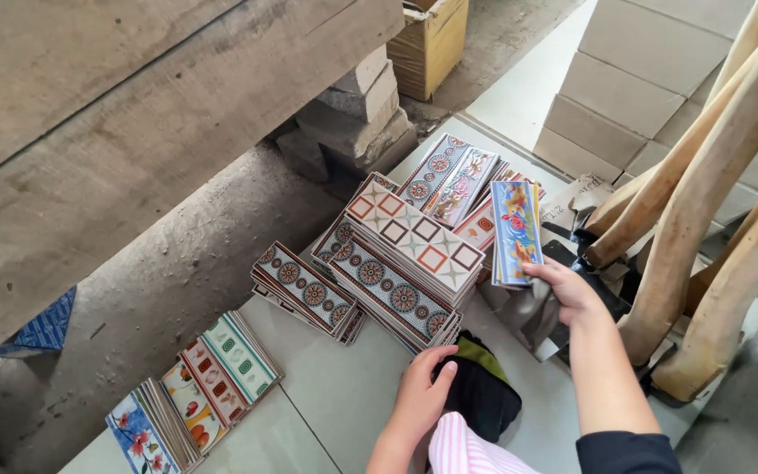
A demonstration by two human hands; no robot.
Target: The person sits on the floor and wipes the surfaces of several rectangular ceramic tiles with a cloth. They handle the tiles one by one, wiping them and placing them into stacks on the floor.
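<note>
Sorting border tiles: several stacks made, one tile in hand.
R hand (569,290) pinches blue floral tile (516,233) upright beside middle stacks (410,263); L hand (423,395) rests flat on dark cloth (484,395). Fanned row (195,395) lies apart, front-left.

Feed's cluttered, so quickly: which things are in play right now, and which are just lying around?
In play:
right hand holding the blue floral tiles
left hand on the dark cloth
patterned tile stacks

Lying about:
tile row
wooden poles
cardboard box
stone blocks

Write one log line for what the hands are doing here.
right hand: holds floral tile | left hand: on dark cloth | tile stacks ahead
</note>
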